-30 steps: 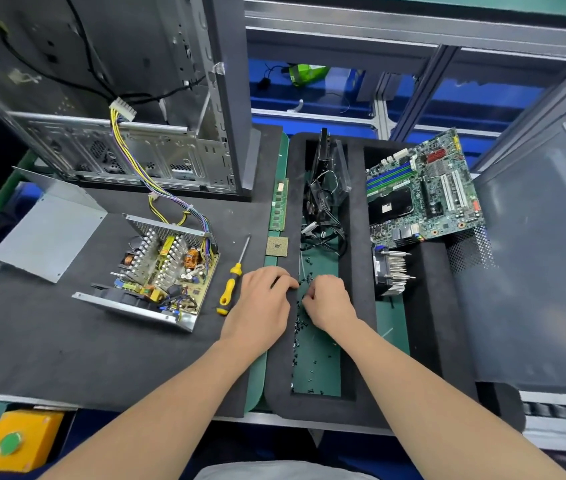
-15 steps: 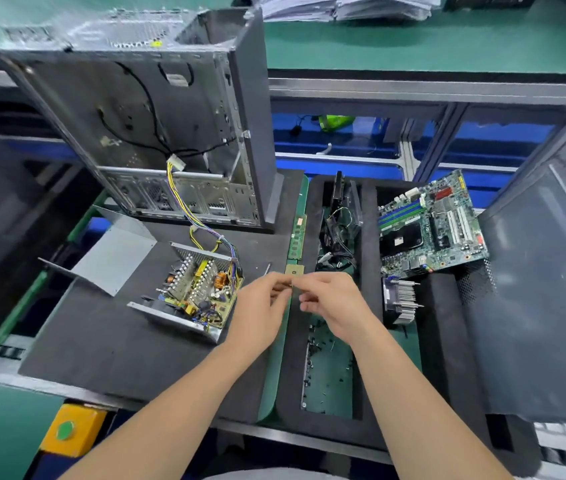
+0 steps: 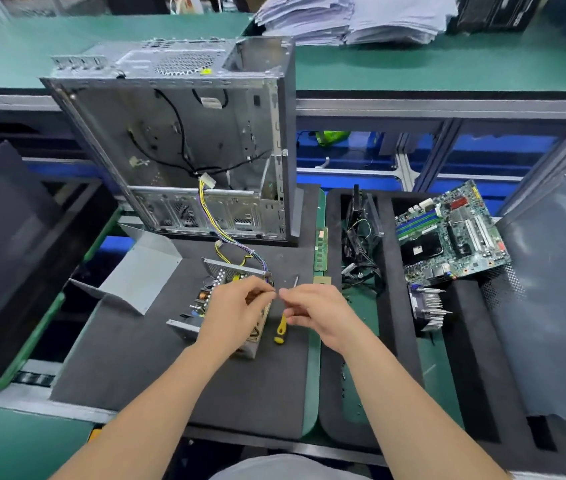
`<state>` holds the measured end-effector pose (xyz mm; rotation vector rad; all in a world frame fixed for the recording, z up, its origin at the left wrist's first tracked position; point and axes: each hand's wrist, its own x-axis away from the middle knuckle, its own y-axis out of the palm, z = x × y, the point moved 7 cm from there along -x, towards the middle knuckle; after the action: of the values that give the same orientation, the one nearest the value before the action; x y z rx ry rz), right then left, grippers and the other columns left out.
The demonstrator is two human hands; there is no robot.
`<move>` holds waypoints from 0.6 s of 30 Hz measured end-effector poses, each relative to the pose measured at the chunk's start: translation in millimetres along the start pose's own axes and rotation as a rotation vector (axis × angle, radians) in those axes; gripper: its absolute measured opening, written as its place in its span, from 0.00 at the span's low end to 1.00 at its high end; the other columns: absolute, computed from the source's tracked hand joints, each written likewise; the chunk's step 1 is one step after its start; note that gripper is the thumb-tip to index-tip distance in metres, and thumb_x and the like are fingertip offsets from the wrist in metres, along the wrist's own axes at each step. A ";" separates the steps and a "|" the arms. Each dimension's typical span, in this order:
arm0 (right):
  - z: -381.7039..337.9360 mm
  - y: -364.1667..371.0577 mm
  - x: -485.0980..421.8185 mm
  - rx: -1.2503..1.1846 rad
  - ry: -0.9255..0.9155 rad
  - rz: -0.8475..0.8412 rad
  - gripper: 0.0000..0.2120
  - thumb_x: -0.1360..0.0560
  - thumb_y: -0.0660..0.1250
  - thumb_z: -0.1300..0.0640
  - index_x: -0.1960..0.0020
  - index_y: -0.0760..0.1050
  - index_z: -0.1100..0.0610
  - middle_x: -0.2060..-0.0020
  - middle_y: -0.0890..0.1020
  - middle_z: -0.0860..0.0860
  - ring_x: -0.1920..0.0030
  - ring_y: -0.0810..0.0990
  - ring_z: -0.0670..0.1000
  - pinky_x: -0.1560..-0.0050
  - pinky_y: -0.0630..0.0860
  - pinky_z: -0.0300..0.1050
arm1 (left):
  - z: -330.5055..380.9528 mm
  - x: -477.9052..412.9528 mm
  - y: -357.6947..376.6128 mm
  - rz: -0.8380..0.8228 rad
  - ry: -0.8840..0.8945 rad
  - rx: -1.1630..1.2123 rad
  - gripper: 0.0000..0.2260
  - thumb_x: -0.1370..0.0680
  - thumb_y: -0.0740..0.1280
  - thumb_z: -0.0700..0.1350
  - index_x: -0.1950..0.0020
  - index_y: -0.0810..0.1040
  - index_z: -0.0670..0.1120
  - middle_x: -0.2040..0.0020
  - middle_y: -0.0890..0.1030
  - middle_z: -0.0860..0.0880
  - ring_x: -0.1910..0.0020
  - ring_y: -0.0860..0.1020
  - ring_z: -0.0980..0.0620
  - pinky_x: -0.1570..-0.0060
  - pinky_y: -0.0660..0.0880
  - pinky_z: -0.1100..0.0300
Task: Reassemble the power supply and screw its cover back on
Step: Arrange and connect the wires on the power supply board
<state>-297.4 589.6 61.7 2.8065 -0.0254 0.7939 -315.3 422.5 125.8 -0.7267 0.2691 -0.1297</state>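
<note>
Over open power supply (image 3: 210,289), left hand (image 3: 236,315) meeting right hand (image 3: 319,315), both pinching, contents indiscernible.

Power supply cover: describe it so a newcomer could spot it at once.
Find the open computer case standing at the back of the dark mat. In front of its left corner, left of the open power supply, lies the cover: the only bare, folded grey metal sheet.
</note>
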 end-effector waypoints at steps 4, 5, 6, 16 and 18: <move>8.1 0.3 -9.4 0.795 -0.024 0.367 0.18 0.26 0.76 0.45 0.50 0.76 0.58 0.56 0.84 0.56 0.59 0.86 0.57 0.61 0.81 0.49 | -28.9 -10.0 -5.5 -0.034 -0.185 0.174 0.05 0.23 0.73 0.44 0.57 0.84 0.54 0.64 0.85 0.56 0.64 0.84 0.57 0.61 0.78 0.66; 11.7 6.7 -11.0 0.946 -0.002 0.403 0.21 0.28 0.77 0.43 0.49 0.74 0.58 0.54 0.82 0.55 0.53 0.84 0.59 0.60 0.76 0.48 | -35.6 -12.0 -6.6 -0.039 -0.227 0.218 0.05 0.23 0.73 0.45 0.57 0.84 0.54 0.64 0.85 0.56 0.63 0.84 0.57 0.58 0.79 0.65; 15.2 11.4 -12.8 1.013 0.016 0.434 0.21 0.28 0.77 0.44 0.48 0.73 0.58 0.52 0.81 0.55 0.50 0.83 0.60 0.59 0.73 0.47 | -42.1 -13.5 -7.6 -0.043 -0.267 0.279 0.04 0.23 0.73 0.45 0.57 0.85 0.53 0.63 0.86 0.55 0.62 0.85 0.56 0.56 0.81 0.63; -15.8 30.9 16.4 0.445 -0.437 0.395 0.10 0.20 0.67 0.53 0.47 0.81 0.36 0.55 0.83 0.41 0.67 0.83 0.45 0.63 0.80 0.44 | -75.8 -22.5 -9.3 -0.093 -0.463 1.021 0.06 0.19 0.70 0.38 0.43 0.81 0.37 0.52 0.87 0.38 0.49 0.87 0.41 0.49 0.84 0.54; -26.5 41.7 24.2 0.522 -0.519 0.332 0.12 0.19 0.69 0.54 0.44 0.83 0.37 0.54 0.84 0.40 0.61 0.81 0.42 0.58 0.78 0.37 | -80.4 -24.8 -13.1 -0.103 -0.491 1.115 0.08 0.18 0.69 0.38 0.41 0.79 0.36 0.49 0.87 0.38 0.46 0.86 0.42 0.47 0.83 0.56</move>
<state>-293.7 555.9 105.0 3.4863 -0.4369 0.0996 -362.4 366.8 82.0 0.3492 -0.3148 -0.1683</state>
